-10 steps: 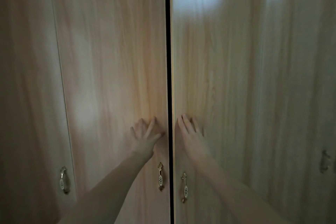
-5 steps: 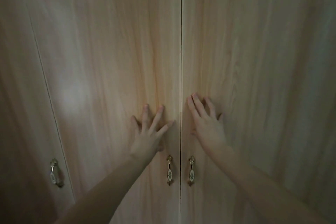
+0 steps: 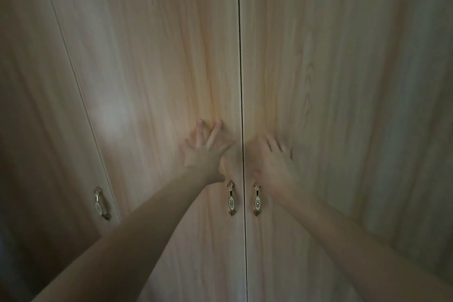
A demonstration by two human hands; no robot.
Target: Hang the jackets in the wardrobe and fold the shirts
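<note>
The light wood wardrobe fills the view with its two middle doors closed against each other. My left hand presses flat on the left door, fingers spread, just left of the seam. My right hand lies on the right door beside the seam and is blurred by motion. Both hands sit just above the ornate brass handles, the left handle and the right handle. No jacket or shirt is in view.
A third door on the far left carries its own brass handle. The room is dim, and the wardrobe front stands close ahead at arm's length.
The dark gap between the two doors has closed to a thin seam. My right hand has slid down the door towards the handle, and the left has stayed pressed.
</note>
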